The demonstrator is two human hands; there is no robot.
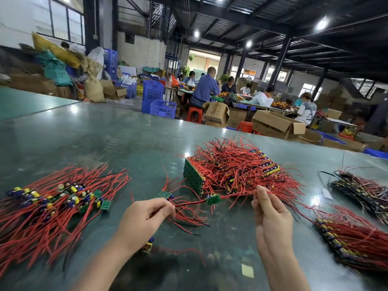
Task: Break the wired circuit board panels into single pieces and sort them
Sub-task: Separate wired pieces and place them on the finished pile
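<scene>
You're working at the green table (pixel 126 133), and the big stack of uncut panels (pixel 235 171) in front of you is the landmark here — red leads bristling off it, one green panel edge showing on its left face.

Just on the near side of that stack, you're holding a single small board (pixel 213 199) in the air between your two hands by its wires. Your left hand (pixel 147 217) is curling round a bundle of red and black leads, with another small green board (pixel 164 194) poking up just above the knuckles. Your right hand (pixel 270 211) is pinching the red wire that runs off the board's other side, thumb and finger closed on it.

Progress, as I'm reading it: well to the left of the stack, a broad pile of separated boards (pixel 63 198) is lying with its wires fanned out — that's the done side, and it's sizeable. One loose board (pixel 148 245) is lying under your left forearm, unsorted by the look of it.

What's left looks like more than what's done. The stack itself is sitting thick, and to its right two more batches are waiting: a dark-wired one (pixel 361 192) farther back and a red-wired row (pixel 352 242) nearer you. I'm judging you somewhere short of halfway.
</scene>
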